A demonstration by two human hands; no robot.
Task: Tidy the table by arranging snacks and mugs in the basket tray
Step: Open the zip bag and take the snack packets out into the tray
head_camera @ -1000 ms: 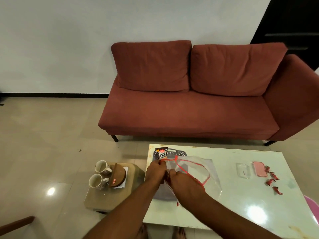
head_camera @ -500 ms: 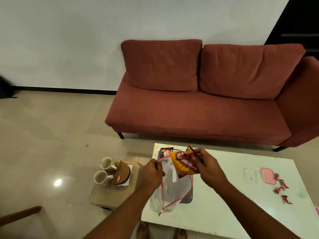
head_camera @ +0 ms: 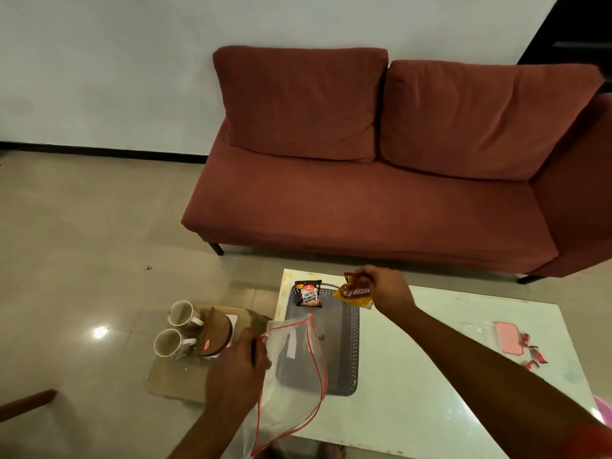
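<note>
On the low stool at far left, two mugs stand together beside a brown holder, as before. The left hand has dropped toward the desk's near edge, fingers clamped on the mouth of the clear zip bag, which hangs long-axis downward. The grey basket tray, long axis running away from the person, holds a peanut packet upright at its far end. The right hand has carried the yellow snack packet out over the tray's far right corner, fingers pinching its top, packet hanging tilted.
</note>
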